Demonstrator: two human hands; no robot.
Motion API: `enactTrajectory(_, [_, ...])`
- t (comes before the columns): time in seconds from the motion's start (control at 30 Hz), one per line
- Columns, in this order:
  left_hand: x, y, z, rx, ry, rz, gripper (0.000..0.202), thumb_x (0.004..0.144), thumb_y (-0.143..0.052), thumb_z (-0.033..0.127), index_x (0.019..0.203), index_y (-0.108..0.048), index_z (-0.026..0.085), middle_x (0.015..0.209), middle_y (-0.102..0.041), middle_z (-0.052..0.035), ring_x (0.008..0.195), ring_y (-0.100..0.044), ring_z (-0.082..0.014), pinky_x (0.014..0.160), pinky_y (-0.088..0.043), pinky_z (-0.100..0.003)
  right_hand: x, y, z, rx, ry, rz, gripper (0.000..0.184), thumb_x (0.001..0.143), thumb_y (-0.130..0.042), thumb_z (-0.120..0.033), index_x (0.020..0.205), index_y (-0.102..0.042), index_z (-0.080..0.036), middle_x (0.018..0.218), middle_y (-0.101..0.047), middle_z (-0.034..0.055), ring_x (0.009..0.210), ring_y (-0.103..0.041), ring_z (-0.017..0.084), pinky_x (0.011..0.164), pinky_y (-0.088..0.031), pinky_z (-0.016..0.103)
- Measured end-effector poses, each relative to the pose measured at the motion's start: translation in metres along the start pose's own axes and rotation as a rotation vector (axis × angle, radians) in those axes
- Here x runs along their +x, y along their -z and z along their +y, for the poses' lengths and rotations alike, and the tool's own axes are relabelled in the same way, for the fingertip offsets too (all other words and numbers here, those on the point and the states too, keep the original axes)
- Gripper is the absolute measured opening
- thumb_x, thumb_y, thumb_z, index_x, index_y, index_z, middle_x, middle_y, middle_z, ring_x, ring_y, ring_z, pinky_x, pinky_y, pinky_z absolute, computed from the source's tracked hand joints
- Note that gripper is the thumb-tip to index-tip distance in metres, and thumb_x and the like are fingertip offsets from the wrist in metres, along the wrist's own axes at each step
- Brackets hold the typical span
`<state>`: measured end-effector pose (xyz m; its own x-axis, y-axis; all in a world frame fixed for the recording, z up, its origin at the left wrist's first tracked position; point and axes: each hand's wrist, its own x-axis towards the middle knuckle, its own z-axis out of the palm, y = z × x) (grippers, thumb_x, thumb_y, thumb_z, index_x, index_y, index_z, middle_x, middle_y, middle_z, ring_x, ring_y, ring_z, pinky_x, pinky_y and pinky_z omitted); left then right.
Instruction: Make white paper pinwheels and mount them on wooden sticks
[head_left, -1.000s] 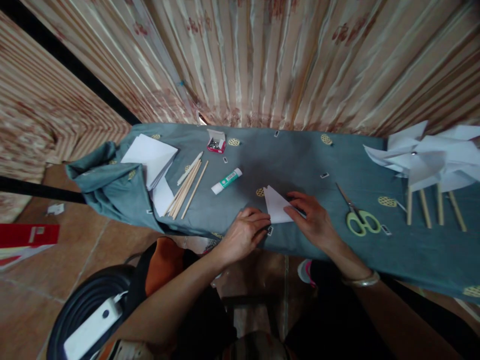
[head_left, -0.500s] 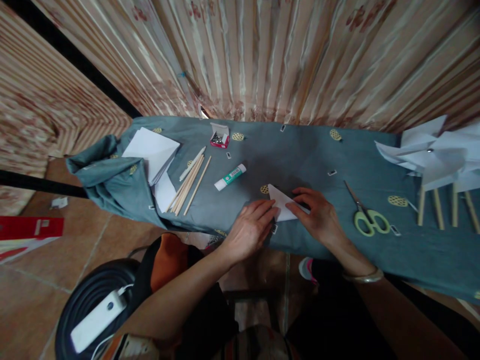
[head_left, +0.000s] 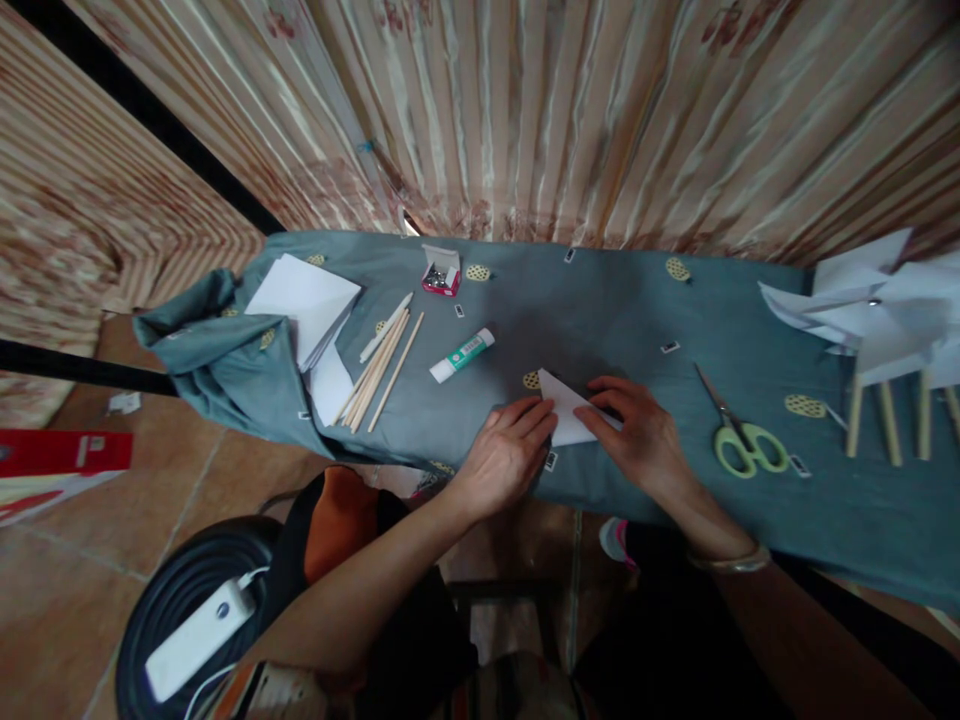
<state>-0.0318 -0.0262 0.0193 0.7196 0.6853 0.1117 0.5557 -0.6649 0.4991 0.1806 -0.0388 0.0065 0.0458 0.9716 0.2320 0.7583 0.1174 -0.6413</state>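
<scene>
A white sheet of paper (head_left: 570, 424), folded into a triangle, lies on the cloth in front of me. My left hand (head_left: 504, 455) presses its fingertips along the paper's left edge, fingers close together. On the paper's right side, my right hand (head_left: 639, 432) has its thumb on top and its fingers curled at the upper edge, hiding that corner. A green and white glue stick (head_left: 462, 356) lies beyond my left hand. Scissors with light green handles (head_left: 750, 448) rest to the right of my right hand, blades pointing away from me.
At the left are a stack of white paper (head_left: 304, 300), several wooden sticks (head_left: 379, 370) and an open small box of metal pins (head_left: 441, 272). Paper pinwheels (head_left: 862, 300) on sticks lie at the far right. A striped curtain (head_left: 525, 120) hangs behind the cloth-covered table (head_left: 585, 310).
Both hands stay on the folded paper with almost the same grip. The whole view has shifted very slightly; nothing was picked up or let go.
</scene>
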Motion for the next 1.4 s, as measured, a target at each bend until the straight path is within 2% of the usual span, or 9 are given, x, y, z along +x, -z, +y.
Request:
enactTrajectory(0.2, [0.000, 0.000, -0.002, 0.026, -0.010, -0.012, 0.040, 0.095, -0.052, 0.020, 0.134, -0.053, 0.011, 0.145, -0.054, -0.0149, 0.136, -0.045, -0.0299, 0.107, -0.043, -0.048, -0.001, -0.001, -0.001, -0.024, 0.009, 0.013, 0.027, 0.089, -0.057, -0.041, 0.079, -0.071, -0.020, 0.104, -0.072, 0.0109, 0.099, -0.066, 0.028, 0.090, -0.052, 0.046])
enactTrajectory(0.4, [0.001, 0.001, -0.001, 0.078, -0.025, -0.018, 0.039, 0.096, -0.050, 0.022, 0.134, -0.054, 0.013, 0.144, -0.055, -0.0142, 0.137, -0.045, -0.0300, 0.105, -0.043, -0.048, -0.002, -0.002, -0.001, -0.122, 0.094, 0.040, 0.027, 0.093, -0.055, -0.039, 0.083, -0.069, -0.019, 0.104, -0.071, 0.0123, 0.099, -0.065, 0.028, 0.090, -0.053, 0.046])
enactTrajectory(0.57, [0.002, 0.001, -0.001, 0.153, -0.058, -0.014, 0.039, 0.097, -0.049, 0.024, 0.133, -0.055, 0.010, 0.143, -0.057, -0.0156, 0.138, -0.044, -0.0310, 0.105, -0.041, -0.048, -0.012, 0.002, -0.016, -0.356, 0.296, 0.053, 0.022, 0.098, -0.051, -0.028, 0.109, -0.066, -0.017, 0.123, -0.066, 0.0160, 0.112, -0.059, 0.030, 0.094, -0.051, 0.047])
enactTrajectory(0.67, [0.002, 0.001, -0.002, 0.166, -0.076, -0.017, 0.038, 0.098, -0.049, 0.024, 0.132, -0.056, 0.009, 0.142, -0.057, -0.0154, 0.138, -0.044, -0.0304, 0.105, -0.040, -0.047, -0.024, 0.003, -0.028, -0.371, 0.457, 0.007, 0.022, 0.096, -0.049, -0.014, 0.111, -0.065, -0.015, 0.117, -0.069, 0.0148, 0.107, -0.060, 0.027, 0.092, -0.051, 0.042])
enactTrajectory(0.77, [0.001, 0.003, -0.003, 0.170, -0.083, -0.016, 0.038, 0.099, -0.047, 0.027, 0.131, -0.057, 0.010, 0.142, -0.058, -0.0140, 0.138, -0.043, -0.0302, 0.105, -0.040, -0.047, -0.035, 0.002, -0.036, -0.336, 0.533, -0.060, 0.024, 0.093, -0.049, -0.007, 0.111, -0.064, -0.009, 0.111, -0.070, 0.0172, 0.105, -0.060, 0.026, 0.090, -0.052, 0.040])
enactTrajectory(1.03, [0.002, 0.004, -0.004, 0.165, -0.070, -0.016, 0.037, 0.099, -0.048, 0.029, 0.131, -0.058, 0.012, 0.142, -0.057, -0.0128, 0.139, -0.042, -0.0303, 0.106, -0.038, -0.048, -0.040, 0.002, -0.032, -0.272, 0.527, -0.093, 0.029, 0.092, -0.049, -0.006, 0.117, -0.063, -0.006, 0.111, -0.069, 0.0180, 0.104, -0.059, 0.028, 0.087, -0.053, 0.042])
enactTrajectory(1.23, [0.002, 0.004, -0.004, 0.159, -0.065, -0.016, 0.037, 0.099, -0.048, 0.029, 0.131, -0.058, 0.013, 0.142, -0.058, -0.0126, 0.139, -0.043, -0.0302, 0.106, -0.039, -0.048, -0.043, 0.004, -0.035, -0.346, 0.550, -0.128, 0.031, 0.091, -0.049, -0.005, 0.119, -0.063, -0.004, 0.113, -0.067, 0.0192, 0.106, -0.057, 0.028, 0.090, -0.051, 0.042])
enactTrajectory(1.4, [0.001, 0.005, -0.003, 0.164, -0.054, -0.012, 0.037, 0.098, -0.050, 0.029, 0.131, -0.058, 0.014, 0.141, -0.059, -0.0130, 0.139, -0.042, -0.0291, 0.106, -0.039, -0.048, -0.048, 0.000, -0.038, -0.426, 0.577, -0.104, 0.033, 0.090, -0.044, -0.004, 0.115, -0.065, -0.004, 0.113, -0.067, 0.0213, 0.106, -0.056, 0.030, 0.090, -0.051, 0.044])
